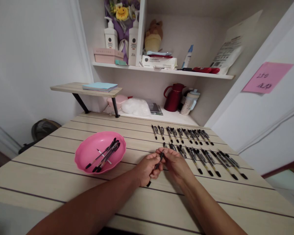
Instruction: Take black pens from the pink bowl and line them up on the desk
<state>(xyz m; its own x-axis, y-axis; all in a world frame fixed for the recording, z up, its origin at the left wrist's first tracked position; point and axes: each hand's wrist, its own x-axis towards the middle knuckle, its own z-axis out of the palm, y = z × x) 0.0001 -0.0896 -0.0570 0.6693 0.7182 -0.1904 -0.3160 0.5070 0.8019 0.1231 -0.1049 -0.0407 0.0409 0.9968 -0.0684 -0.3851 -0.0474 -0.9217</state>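
Observation:
Over the middle of the table, my left hand (148, 166) is closed around a black pen (161, 157), whose dark lower end sticks out below the fingers. My right hand (174, 160) pinches the pen's upper end, and its fingers partly hide the tip. To the left sits a pink bowl (82, 153) with several pens (107, 155) and a thin white stick or refill in it. Pens and smaller dark parts lie on the table to the right, in a back row (181, 134) and a front row (208, 160); my right hand covers part of the front row.
A small raised stand (63, 87) with blue paper (100, 86) on it is at the back left. Behind the table are a red jug (175, 98), a pale tumbler (189, 102) and a white plastic bag (136, 107). A shelf (198, 74) with bottles runs above.

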